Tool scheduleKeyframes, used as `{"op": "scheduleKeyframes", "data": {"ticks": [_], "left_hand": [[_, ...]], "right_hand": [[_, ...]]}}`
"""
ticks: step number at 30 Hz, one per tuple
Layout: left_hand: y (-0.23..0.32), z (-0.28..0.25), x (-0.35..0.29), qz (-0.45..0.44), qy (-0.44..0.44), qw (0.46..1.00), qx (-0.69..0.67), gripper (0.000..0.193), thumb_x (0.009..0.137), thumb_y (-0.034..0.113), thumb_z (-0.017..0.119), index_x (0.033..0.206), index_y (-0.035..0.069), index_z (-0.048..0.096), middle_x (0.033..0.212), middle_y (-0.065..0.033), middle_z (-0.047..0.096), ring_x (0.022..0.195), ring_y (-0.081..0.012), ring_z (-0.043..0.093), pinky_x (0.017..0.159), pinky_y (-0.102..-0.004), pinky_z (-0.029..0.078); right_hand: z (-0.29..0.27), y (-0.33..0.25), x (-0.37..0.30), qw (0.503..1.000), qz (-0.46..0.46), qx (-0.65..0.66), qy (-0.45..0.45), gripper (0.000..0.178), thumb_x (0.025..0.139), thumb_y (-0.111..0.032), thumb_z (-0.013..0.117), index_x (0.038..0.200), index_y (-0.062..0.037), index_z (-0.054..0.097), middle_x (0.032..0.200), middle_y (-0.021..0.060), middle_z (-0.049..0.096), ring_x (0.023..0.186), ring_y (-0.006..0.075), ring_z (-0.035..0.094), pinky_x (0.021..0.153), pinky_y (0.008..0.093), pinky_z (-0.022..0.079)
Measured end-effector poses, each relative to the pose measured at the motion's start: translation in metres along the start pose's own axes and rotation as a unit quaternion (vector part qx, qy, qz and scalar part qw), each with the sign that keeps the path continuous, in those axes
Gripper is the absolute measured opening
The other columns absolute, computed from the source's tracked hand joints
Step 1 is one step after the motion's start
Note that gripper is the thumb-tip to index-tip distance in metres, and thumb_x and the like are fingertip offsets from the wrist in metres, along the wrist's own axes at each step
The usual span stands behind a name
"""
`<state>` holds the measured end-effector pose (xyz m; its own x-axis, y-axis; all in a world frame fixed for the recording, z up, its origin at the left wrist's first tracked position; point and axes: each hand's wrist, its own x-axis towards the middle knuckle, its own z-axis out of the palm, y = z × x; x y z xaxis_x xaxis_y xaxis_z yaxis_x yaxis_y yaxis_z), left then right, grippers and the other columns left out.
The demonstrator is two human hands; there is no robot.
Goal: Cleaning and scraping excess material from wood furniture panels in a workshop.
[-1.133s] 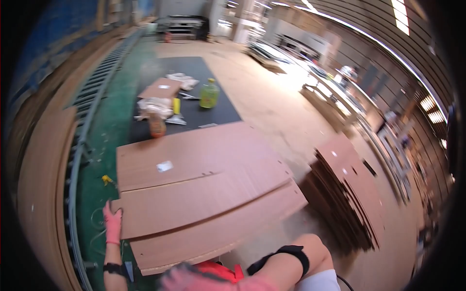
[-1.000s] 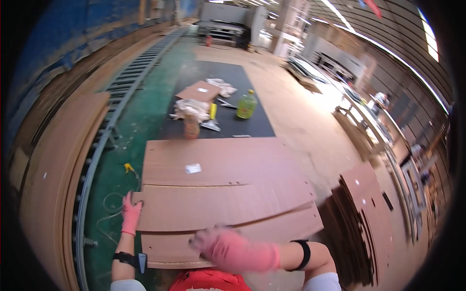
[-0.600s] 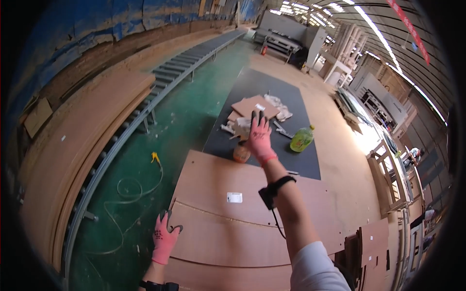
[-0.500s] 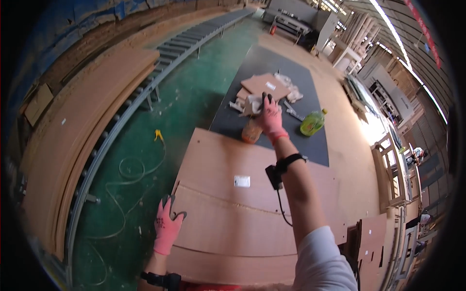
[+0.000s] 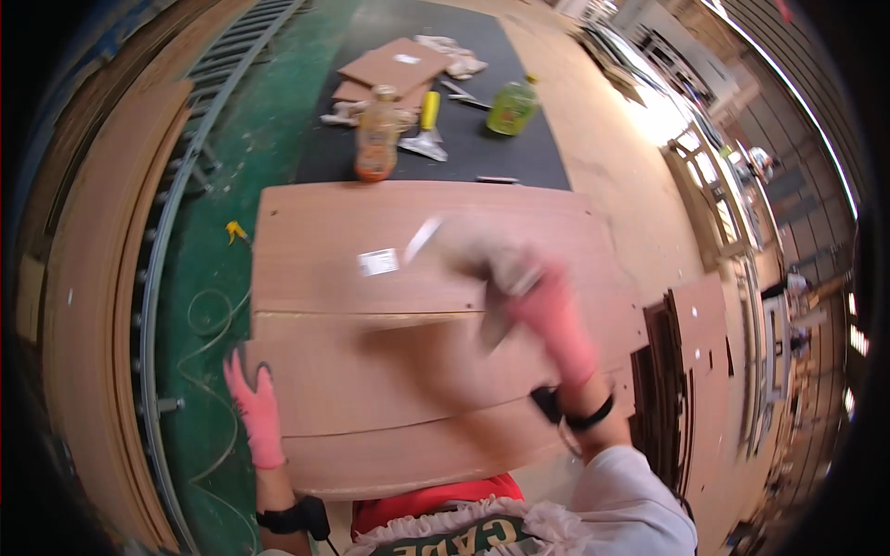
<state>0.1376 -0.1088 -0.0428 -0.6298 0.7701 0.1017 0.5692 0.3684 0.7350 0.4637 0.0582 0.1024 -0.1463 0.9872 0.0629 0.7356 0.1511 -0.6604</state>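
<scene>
Pale cloth [image 5: 464, 248] has moved over the boards [image 5: 315, 380], gripped by the right hand [image 5: 549, 313], jutting beyond its fingers, left hand [image 5: 256, 408] spread.

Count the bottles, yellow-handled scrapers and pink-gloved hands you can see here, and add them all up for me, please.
Bottles: 2, an orange bottle and a green bottle
Scrapers: 1, a yellow-handled scraper
Pink-gloved hands: 2, the left hand and the right hand, blurred
Total: 5
</scene>
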Motion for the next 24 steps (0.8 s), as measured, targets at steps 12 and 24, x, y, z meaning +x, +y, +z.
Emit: {"op": "scheduleKeyframes", "data": {"ticks": [12,24], "left_hand": [[0.064,0.084,-0.037,0.220,-0.094,0.943,0.230,0.045,0.084,0.013,0.048,0.127,0.002,0.039,0.132,-0.0189,0.036,0.126,-0.0373,0.027,0.105,-0.0526,0.013],[0.079,0.090,-0.042,0.202,-0.068,0.905,0.369,0.045,0.084,0.017,0.048,0.127,0.005,0.040,0.131,-0.0181,0.036,0.126,-0.0362,0.027,0.105,-0.0530,0.014]], "right_hand": [[0.049,0.124,-0.078,0.989,-0.102,-0.100,0.041,0.041,0.077,-0.027,0.056,0.107,0.0003,0.049,0.102,0.0188,0.051,0.101,0.0333,0.047,0.094,0.0425,0.033],[-0.047,0.223,-0.085,0.985,0.003,-0.151,0.082,0.039,0.077,-0.024,0.056,0.104,0.0035,0.052,0.104,0.0222,0.053,0.101,0.0365,0.048,0.092,0.0442,0.036]]}}
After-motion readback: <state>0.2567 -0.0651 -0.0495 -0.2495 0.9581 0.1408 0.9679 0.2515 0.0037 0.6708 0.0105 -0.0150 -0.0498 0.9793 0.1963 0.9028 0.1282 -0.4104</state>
